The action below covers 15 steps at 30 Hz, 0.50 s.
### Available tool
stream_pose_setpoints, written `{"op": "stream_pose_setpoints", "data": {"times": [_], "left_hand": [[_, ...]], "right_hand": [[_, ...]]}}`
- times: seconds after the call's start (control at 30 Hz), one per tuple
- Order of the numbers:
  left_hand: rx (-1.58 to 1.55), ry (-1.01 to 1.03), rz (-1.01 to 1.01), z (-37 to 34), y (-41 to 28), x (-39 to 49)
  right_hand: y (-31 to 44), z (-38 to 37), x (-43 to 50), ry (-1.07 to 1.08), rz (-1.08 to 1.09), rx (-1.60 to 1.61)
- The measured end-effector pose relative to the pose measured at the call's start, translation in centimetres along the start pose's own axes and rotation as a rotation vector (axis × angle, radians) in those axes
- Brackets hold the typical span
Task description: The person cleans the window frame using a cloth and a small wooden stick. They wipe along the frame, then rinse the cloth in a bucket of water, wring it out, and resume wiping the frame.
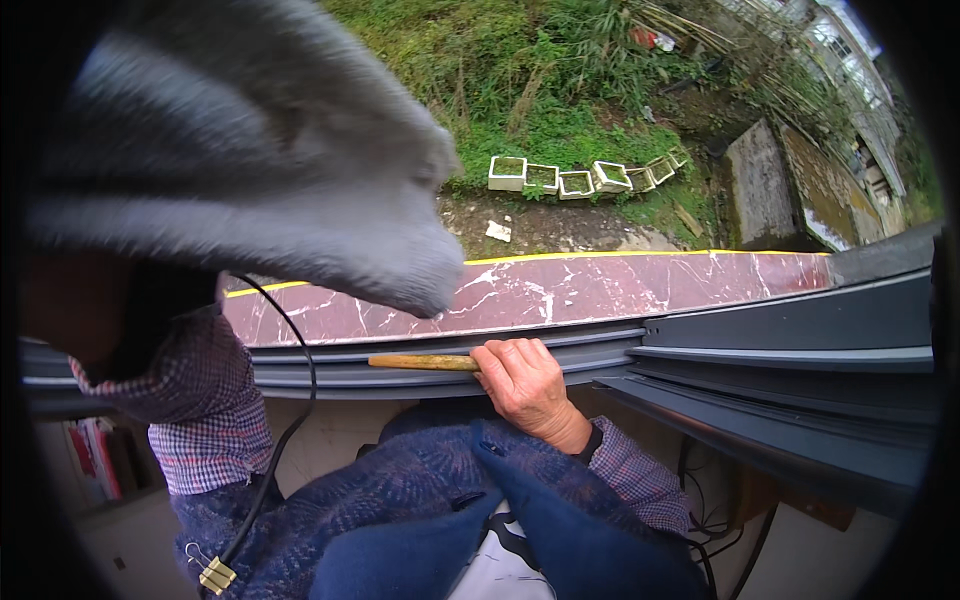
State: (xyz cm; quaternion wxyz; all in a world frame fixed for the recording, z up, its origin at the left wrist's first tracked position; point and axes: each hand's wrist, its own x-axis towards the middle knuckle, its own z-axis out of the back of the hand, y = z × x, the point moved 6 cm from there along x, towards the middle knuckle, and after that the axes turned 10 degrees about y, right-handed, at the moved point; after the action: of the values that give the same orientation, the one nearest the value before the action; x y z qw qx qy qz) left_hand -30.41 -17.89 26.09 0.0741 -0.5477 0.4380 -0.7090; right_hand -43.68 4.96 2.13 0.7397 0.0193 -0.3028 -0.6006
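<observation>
A grey, fleecy cloth (300, 180), blurred and close to the camera, fills the upper left. The shadowed skin of my left hand or wrist (75, 300) shows below it, above a checked cuff; the cloth hides the fingers, so their grip cannot be made out. My right hand (525, 382) is closed round one end of a tapered wooden stick (424, 363). That stick lies roughly level over the grey window track (585, 356), its free end pointing left.
Beyond the track runs a reddish, white-veined stone sill (600, 289) with a yellow edge. Outside are white planter boxes (576, 184), greenery and a concrete wall (761, 180). A black cable (304, 345) with a binder clip (217, 576) hangs by my left sleeve. A dark window frame (787, 322) stands right.
</observation>
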Motion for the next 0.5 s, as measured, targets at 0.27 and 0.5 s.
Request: {"op": "stream_pose_setpoints", "data": {"times": [0.27,0.5], "left_hand": [[-0.272,0.543,-0.170,-21.9,9.5,5.2],[-0.854,0.356,0.600,-49.7,18.3,4.6]], "right_hand": [[0.2,-0.3,0.5,-0.041,-0.109,-0.061],[-0.4,-2.0,-1.5,0.042,-0.134,-0.107]]}}
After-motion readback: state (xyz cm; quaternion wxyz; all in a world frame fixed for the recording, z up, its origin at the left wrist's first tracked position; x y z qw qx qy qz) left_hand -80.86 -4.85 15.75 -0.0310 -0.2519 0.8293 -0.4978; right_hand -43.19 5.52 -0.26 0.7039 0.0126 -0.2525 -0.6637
